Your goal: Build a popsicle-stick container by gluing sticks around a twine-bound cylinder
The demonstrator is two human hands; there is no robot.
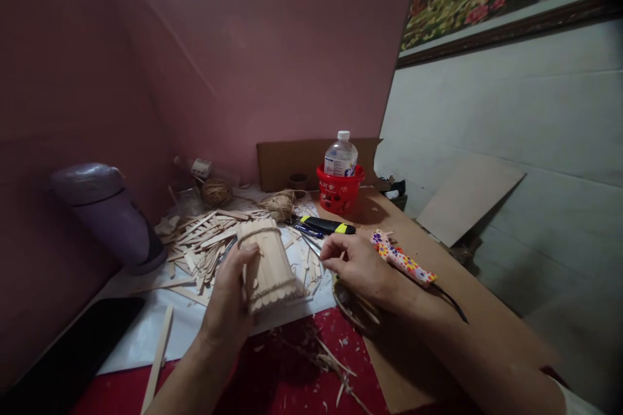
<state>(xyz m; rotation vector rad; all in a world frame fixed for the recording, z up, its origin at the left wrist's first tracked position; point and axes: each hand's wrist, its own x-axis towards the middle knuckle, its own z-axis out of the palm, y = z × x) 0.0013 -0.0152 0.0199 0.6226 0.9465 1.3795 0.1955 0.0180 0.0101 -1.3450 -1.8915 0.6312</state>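
Note:
My left hand [231,292] is wrapped round a small craft-stick holder [267,262], its pale wooden sticks set side by side. A twine band circles it near the top, and another runs near its scalloped lower end. To its right my right hand [357,266] is closed in a pinch, apart from the holder. Whatever lies between those fingertips is too small to make out. A pointed metal tool [311,244] shows just beyond the fingertips. Under the right hand, a roundish greenish-brown object [348,308] is partly hidden.
Loose craft sticks [204,240] heap on white paper behind the left hand, beside twine balls [217,192]. A black-yellow box cutter [328,225], red bucket [337,198] with a plastic bottle [342,155], and flowered glue gun [403,258] lie rightward. A purple tumbler [109,217] stands left.

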